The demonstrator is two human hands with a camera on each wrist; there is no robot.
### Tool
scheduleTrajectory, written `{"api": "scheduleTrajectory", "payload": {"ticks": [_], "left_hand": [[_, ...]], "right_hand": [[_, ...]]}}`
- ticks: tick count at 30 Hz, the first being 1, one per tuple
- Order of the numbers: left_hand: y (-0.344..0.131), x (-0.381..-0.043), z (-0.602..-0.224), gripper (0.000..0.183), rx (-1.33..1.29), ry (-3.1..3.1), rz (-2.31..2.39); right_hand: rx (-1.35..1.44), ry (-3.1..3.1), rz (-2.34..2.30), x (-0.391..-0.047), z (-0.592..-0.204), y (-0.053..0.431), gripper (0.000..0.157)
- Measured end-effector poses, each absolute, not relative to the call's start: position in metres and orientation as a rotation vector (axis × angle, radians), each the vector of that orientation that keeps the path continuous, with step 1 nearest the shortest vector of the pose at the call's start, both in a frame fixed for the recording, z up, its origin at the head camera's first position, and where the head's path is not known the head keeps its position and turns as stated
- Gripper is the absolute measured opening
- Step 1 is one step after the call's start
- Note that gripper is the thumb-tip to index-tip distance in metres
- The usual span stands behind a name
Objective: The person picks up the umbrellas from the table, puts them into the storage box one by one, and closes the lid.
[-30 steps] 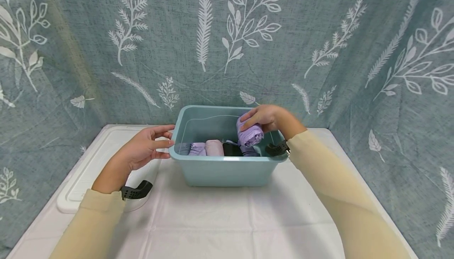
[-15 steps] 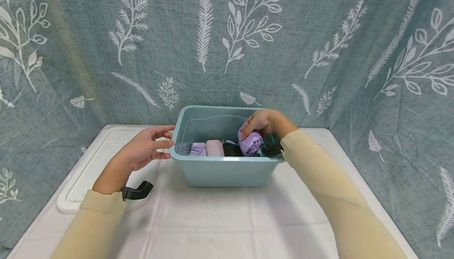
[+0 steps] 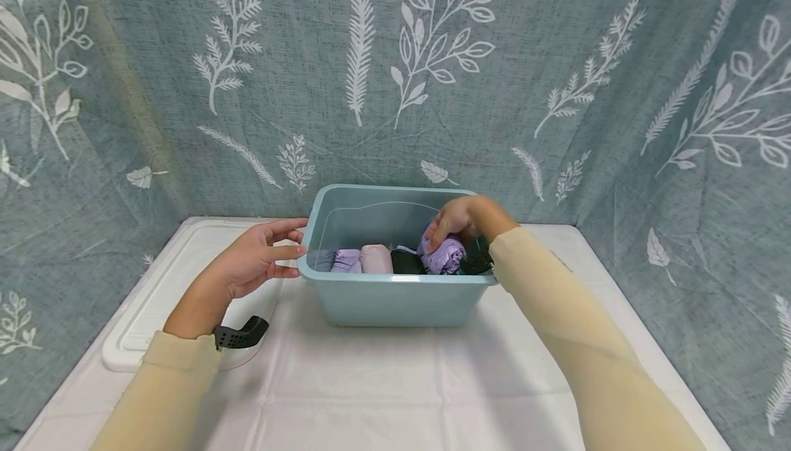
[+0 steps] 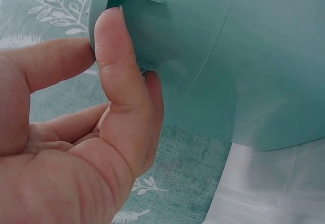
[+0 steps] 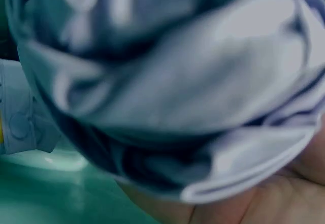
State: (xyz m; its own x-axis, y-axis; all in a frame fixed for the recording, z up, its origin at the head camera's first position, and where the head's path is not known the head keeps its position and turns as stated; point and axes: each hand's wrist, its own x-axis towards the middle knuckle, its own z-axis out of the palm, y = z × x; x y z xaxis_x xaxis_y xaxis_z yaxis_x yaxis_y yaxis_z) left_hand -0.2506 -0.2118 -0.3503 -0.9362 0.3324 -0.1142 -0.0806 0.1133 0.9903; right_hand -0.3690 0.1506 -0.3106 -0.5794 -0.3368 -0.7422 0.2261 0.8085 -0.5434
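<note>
My right hand (image 3: 450, 222) is inside the blue-green plastic bin (image 3: 395, 300), gripping a rolled lilac cloth bundle (image 3: 446, 257) from above at the bin's right end. In the right wrist view, the shiny folds of the bundle (image 5: 167, 71) fill most of the picture, with part of the palm below. My left hand (image 3: 262, 257) is at the bin's left rim, its fingers spread and fingertips touching the outside. The left wrist view shows the thumb and index finger against the rim and outer wall (image 4: 203, 82).
More rolls stand in a row in the bin: a lilac one (image 3: 347, 261), a pale pink one (image 3: 376, 259) and a black one (image 3: 406, 261). A white lid (image 3: 154, 300) lies on the white-covered table (image 3: 352, 382) at left. A patterned curtain (image 3: 296, 94) hangs close behind.
My right hand has lowered the lilac bundle deeper into the bin, down beside the black roll. The left hand has kept its place at the rim.
</note>
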Motion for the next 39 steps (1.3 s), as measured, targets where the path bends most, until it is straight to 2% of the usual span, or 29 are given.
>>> {"api": "scheduleTrajectory", "payload": {"ticks": [4, 10, 19, 28, 39], "left_hand": [[-0.212, -0.250, -0.351, 0.072, 0.249, 2.090, 1.892], [-0.213, -0.249, -0.351, 0.071, 0.253, 2.094, 1.890], [-0.212, -0.248, -0.351, 0.071, 0.254, 2.095, 1.885], [-0.211, -0.249, -0.351, 0.071, 0.242, 2.102, 1.877], [-0.212, -0.249, -0.349, 0.072, 0.241, 2.122, 1.861]], "right_hand": [[-0.097, 2.052, -0.759, -0.368, -0.313, 0.154, 0.046], [-0.147, 2.087, -0.695, -0.362, -0.311, 0.155, 0.029], [-0.186, 2.231, -0.515, -0.362, -0.317, 0.156, 0.056], [-0.283, 2.303, -0.445, -0.362, -0.316, 0.159, 0.060], [-0.294, 2.329, -0.533, -0.351, -0.291, 0.167, 0.059]]}}
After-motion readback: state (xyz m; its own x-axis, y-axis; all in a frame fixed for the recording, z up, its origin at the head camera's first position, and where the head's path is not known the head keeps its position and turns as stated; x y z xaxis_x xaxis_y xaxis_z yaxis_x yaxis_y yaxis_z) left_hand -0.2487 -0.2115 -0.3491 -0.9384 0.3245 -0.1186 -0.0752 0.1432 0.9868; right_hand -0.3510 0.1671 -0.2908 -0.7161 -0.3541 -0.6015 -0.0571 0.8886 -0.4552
